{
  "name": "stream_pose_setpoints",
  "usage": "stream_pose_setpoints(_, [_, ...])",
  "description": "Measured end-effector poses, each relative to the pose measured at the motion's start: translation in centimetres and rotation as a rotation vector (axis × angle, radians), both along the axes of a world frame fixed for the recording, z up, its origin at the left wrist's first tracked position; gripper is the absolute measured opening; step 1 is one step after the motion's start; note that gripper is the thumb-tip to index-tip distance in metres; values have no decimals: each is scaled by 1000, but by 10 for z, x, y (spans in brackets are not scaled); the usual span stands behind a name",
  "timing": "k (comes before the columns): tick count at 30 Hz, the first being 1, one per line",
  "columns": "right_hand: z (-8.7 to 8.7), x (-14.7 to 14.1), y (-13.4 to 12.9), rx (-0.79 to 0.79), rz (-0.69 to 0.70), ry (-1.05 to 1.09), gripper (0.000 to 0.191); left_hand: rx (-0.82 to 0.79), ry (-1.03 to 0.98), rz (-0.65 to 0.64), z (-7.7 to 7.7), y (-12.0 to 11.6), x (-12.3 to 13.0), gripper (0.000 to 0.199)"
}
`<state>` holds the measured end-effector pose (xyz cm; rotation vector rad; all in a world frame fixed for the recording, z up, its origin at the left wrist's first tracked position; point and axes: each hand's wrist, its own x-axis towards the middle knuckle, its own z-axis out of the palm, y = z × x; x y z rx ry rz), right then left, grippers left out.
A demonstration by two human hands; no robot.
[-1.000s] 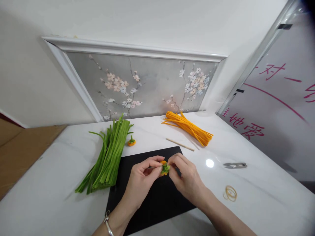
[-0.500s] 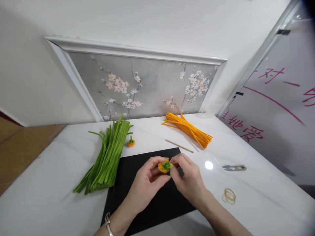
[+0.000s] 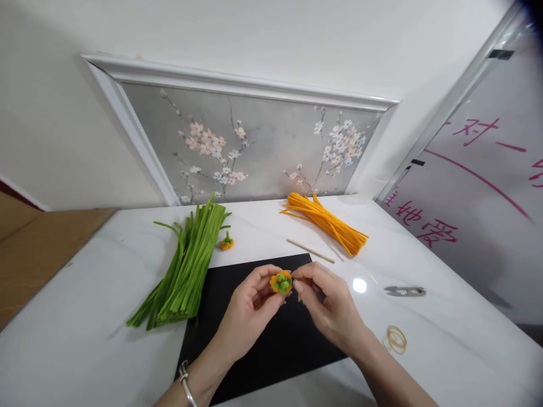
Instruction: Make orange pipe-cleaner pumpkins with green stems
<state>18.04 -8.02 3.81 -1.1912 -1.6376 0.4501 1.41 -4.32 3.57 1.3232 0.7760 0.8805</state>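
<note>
Over the black mat point(image 3: 271, 350), my left hand point(image 3: 250, 311) pinches a small pipe-cleaner flower point(image 3: 280, 282) between thumb and fingers. It has an orange scalloped rim, and its green middle faces up toward me. My right hand point(image 3: 328, 302) is closed at the flower's right edge, with thumb and forefinger tips pressed together on the rim; the exact contact is too small to see clearly. A similar orange piece with a green stem point(image 3: 227, 242) stands on the table behind the mat, beside a thick bundle of green pipe cleaners point(image 3: 190, 265).
Orange pipe cleaners point(image 3: 326, 221) lie in a bundle at the back right, with a thin wooden stick point(image 3: 311, 251) in front. Thread snips point(image 3: 405, 291) and yellowish rings point(image 3: 396, 339) lie on the white table point(image 3: 85, 305) to the right. A wall panel point(image 3: 271, 147) borders the back.
The flower has tilted so its green middle points more toward me. My right fingers have shifted from the green stem to the orange rim. The view has moved slightly.
</note>
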Motion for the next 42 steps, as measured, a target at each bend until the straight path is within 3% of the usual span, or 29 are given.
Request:
stream_pose_setpoints(7, [-7, -9, 0, 71, -27, -39, 16, 86, -9, -17, -2, -5, 0, 32])
stream_pose_setpoints(10, [-7, -9, 0, 36, -44, -34, 14, 187, 47, 23, -5, -5, 0, 25])
stream_pose_setpoints(16, [-3, -12, -2, -305, -44, 185, 11, 366, 229, 38, -8, -4, -2, 19])
stream_pose_setpoints(20, [-3, -13, -2, -474, -15, 372, 13, 329, 224, 36, -6, -4, -1, 17])
stream_pose_setpoints(23, [-1, -13, -1, -518, 6, 459, 15, 268, 177, 21, -4, -4, 0, 17])
stream_pose_setpoints(29, [4, -6, 0, -444, 92, 436, 24, 170, 74, 64, 1, -3, -1, 10])
stream_pose_setpoints(33, [4, -2, -1, -295, 48, 393, 21, 139, 6, 47, 5, -4, -3, 13])
stream_pose_setpoints(38, [5, -5, -4, -20, 45, 165, 13, 113, -31, -16, 5, -4, -2, 22])
stream_pose_setpoints(42, [3, -5, -2, 13, 58, 86, 17, 104, 14, 15, 2, -4, -1, 23])
